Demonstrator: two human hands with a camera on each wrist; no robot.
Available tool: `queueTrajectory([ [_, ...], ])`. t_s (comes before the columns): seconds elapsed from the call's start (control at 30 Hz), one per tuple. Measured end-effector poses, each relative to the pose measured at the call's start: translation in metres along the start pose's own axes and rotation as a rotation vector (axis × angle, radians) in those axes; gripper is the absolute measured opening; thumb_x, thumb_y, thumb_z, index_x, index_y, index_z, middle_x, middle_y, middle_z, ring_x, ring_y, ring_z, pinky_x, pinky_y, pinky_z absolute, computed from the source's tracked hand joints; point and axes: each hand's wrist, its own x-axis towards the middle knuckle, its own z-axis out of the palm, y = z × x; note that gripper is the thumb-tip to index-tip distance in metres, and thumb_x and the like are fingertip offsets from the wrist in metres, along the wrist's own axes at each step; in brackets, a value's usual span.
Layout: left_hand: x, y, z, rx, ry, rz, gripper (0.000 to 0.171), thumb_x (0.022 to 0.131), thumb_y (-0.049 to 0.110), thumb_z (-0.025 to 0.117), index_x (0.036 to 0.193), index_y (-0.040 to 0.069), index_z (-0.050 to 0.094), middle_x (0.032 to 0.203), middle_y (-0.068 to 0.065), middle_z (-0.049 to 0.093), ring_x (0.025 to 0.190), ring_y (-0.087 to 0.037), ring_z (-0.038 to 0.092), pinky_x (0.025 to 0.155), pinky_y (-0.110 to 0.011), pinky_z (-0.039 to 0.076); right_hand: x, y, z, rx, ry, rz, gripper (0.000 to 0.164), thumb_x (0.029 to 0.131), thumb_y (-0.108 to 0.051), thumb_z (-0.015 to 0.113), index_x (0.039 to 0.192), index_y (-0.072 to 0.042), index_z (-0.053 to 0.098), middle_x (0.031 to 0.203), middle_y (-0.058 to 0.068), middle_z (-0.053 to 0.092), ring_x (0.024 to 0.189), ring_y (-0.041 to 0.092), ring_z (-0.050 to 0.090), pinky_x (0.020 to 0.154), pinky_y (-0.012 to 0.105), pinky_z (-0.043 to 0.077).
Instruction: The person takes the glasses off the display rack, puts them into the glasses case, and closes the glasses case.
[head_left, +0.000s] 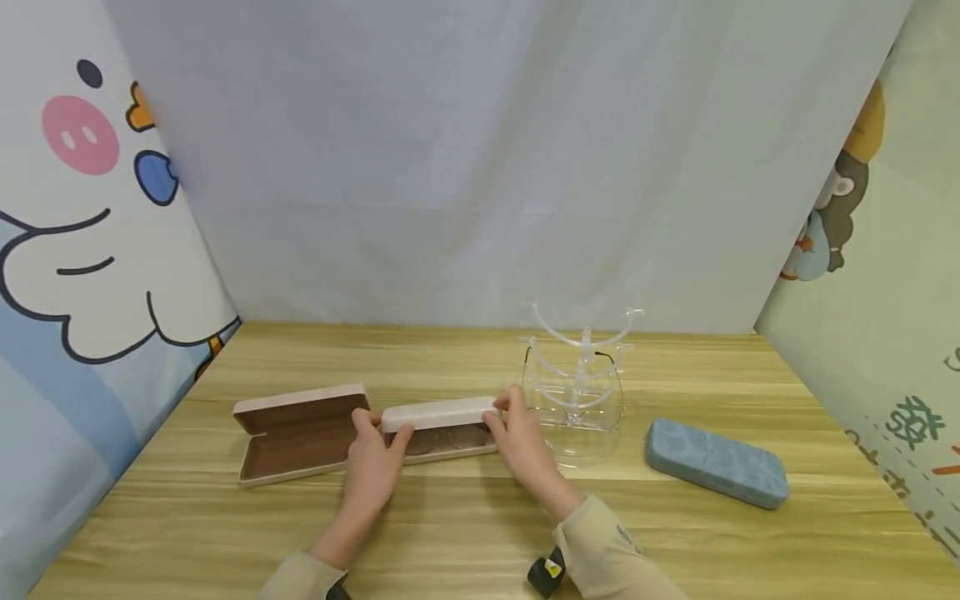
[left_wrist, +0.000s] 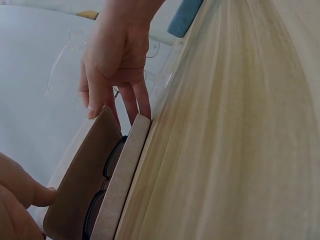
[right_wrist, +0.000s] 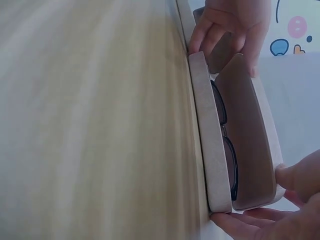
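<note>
A pale eyeglass case (head_left: 438,414) with a brown lining stands partly open on the table, its lid tilted up. Inside lie dark-rimmed glasses (right_wrist: 220,104), folded along the case. At the lid's left end, my left hand (head_left: 375,462) grips with the thumb at the front edge and fingers around the end. My right hand (head_left: 525,446) holds the opposite end likewise, its thumb on the lid's edge in the left wrist view. Beside the left hand, a second pale case (head_left: 300,446) lies wide open with its brown inside showing.
Behind the right hand rises a clear tiered glasses stand (head_left: 577,392), with thin-framed glasses on it. A closed blue case (head_left: 716,462) lies at the right. Light cloth (head_left: 465,167) hangs behind the wooden table (head_left: 465,533).
</note>
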Motion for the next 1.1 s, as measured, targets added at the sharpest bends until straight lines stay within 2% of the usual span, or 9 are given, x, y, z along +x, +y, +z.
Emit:
queueTrajectory([
  [0.1, -0.001, -0.001, -0.001, 0.015, -0.025, -0.016, 0.044, 0.090, 0.030, 0.057, 0.112, 0.002, 0.030, 0.067, -0.010, 0.048, 0.054, -0.019, 0.041, 0.045, -0.029, 0.032, -0.002, 0.002, 0.000, -0.014, 0.012, -0.004, 0.023, 0.092, -0.021, 0.052, 0.107, -0.006, 0.044, 0.116, 0.022, 0.055, 0.074, 0.021, 0.057, 0.056, 0.027, 0.046],
  [0.2, -0.002, -0.002, -0.002, 0.021, -0.035, -0.006, 0.043, 0.090, 0.031, 0.057, 0.110, 0.003, 0.031, 0.068, -0.009, 0.048, 0.053, -0.017, 0.039, 0.044, -0.028, 0.029, -0.003, 0.004, 0.000, -0.001, 0.010, -0.019, 0.021, 0.092, -0.019, 0.053, 0.106, -0.005, 0.044, 0.118, 0.025, 0.052, 0.087, 0.031, 0.061, 0.066, 0.033, 0.052],
  [0.27, -0.003, -0.004, -0.001, 0.024, -0.036, 0.008, 0.041, 0.089, 0.029, 0.058, 0.107, 0.003, 0.032, 0.076, -0.017, 0.055, 0.054, -0.019, 0.041, 0.045, -0.028, 0.031, -0.004, 0.006, 0.000, 0.009, 0.011, -0.029, 0.020, 0.091, -0.017, 0.054, 0.104, -0.005, 0.044, 0.118, 0.025, 0.052, 0.095, 0.035, 0.060, 0.074, 0.038, 0.053],
  [0.33, -0.004, -0.006, 0.000, 0.034, -0.019, 0.029, 0.037, 0.088, 0.026, 0.059, 0.104, 0.002, 0.037, 0.095, -0.024, 0.059, 0.064, -0.025, 0.051, 0.051, -0.032, 0.038, -0.005, 0.008, 0.000, 0.014, 0.007, -0.035, 0.018, 0.090, -0.015, 0.055, 0.100, -0.005, 0.044, 0.115, 0.025, 0.052, 0.102, 0.039, 0.058, 0.081, 0.042, 0.052],
  [0.47, -0.004, -0.009, 0.003, 0.062, 0.012, 0.061, 0.029, 0.084, 0.017, 0.064, 0.098, 0.000, 0.046, 0.119, -0.024, 0.054, 0.091, -0.033, 0.057, 0.070, -0.042, 0.046, -0.006, 0.010, 0.000, -0.007, 0.005, -0.046, 0.019, 0.086, -0.008, 0.061, 0.093, -0.005, 0.044, 0.109, 0.026, 0.052, 0.107, 0.041, 0.055, 0.083, 0.043, 0.051],
  [0.63, -0.005, -0.007, 0.004, 0.078, 0.008, 0.082, 0.028, 0.082, 0.011, 0.065, 0.099, -0.002, 0.047, 0.118, -0.027, 0.052, 0.103, -0.040, 0.053, 0.081, -0.048, 0.044, -0.007, 0.007, -0.001, -0.030, 0.004, -0.053, 0.017, 0.083, -0.004, 0.063, 0.091, -0.005, 0.048, 0.112, 0.029, 0.055, 0.104, 0.040, 0.057, 0.082, 0.043, 0.051],
  [0.83, -0.005, 0.010, -0.003, 0.159, -0.122, 0.073, 0.031, 0.083, 0.016, 0.063, 0.104, -0.005, 0.052, 0.115, -0.026, 0.048, 0.102, -0.040, 0.051, 0.082, -0.050, 0.043, -0.005, 0.007, -0.004, -0.023, -0.025, -0.005, 0.013, 0.084, -0.004, 0.060, 0.097, -0.004, 0.057, 0.117, 0.022, 0.057, 0.104, 0.036, 0.058, 0.085, 0.041, 0.050],
  [0.93, -0.005, 0.020, -0.003, 0.198, -0.168, 0.086, 0.032, 0.083, 0.019, 0.062, 0.105, -0.003, 0.055, 0.119, -0.026, 0.046, 0.106, -0.042, 0.048, 0.083, -0.052, 0.043, -0.006, 0.005, -0.012, -0.019, -0.001, 0.008, 0.018, 0.086, -0.004, 0.057, 0.103, -0.002, 0.059, 0.109, 0.017, 0.061, 0.100, 0.030, 0.060, 0.082, 0.036, 0.052],
  [1.1, -0.007, 0.032, 0.007, 0.214, -0.166, 0.148, 0.028, 0.082, 0.019, 0.063, 0.101, 0.000, 0.059, 0.119, -0.023, 0.050, 0.110, -0.040, 0.046, 0.088, -0.052, 0.040, -0.010, 0.003, -0.032, 0.007, 0.084, -0.041, 0.016, 0.085, -0.004, 0.059, 0.100, 0.001, 0.062, 0.092, 0.011, 0.066, 0.083, 0.021, 0.063, 0.071, 0.029, 0.053],
])
